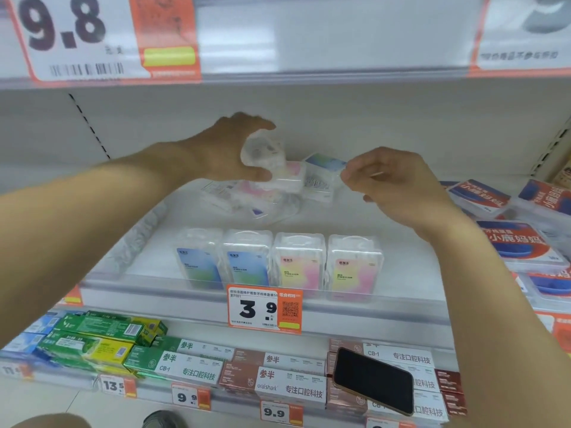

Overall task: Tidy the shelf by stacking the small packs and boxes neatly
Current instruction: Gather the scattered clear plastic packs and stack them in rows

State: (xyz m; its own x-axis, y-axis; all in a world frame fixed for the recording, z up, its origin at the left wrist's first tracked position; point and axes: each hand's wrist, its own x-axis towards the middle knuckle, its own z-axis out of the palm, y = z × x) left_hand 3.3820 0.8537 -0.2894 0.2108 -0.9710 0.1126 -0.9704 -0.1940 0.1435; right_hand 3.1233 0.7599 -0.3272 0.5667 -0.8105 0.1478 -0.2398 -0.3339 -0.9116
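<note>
My left hand (228, 149) grips a small clear pack (262, 151) above a loose pile of packs (247, 199) at the back of the white shelf (386, 242). My right hand (398, 183) pinches the edge of a blue-labelled pack (323, 177) lying tilted on that pile. A pink-labelled pack (292, 176) sits between the two hands. Along the shelf's front edge stands a neat row of upright packs: two blue (224, 262) on the left, two pink-yellow (327, 267) on the right.
Red-and-blue boxed packs (522, 239) fill the shelf to the right. A 3.9 price tag (264, 308) hangs on the shelf rail. Below lie green toothpaste boxes (99, 338), white and brown boxes (278, 375) and a black phone (374, 379). The shelf above (309, 41) overhangs closely.
</note>
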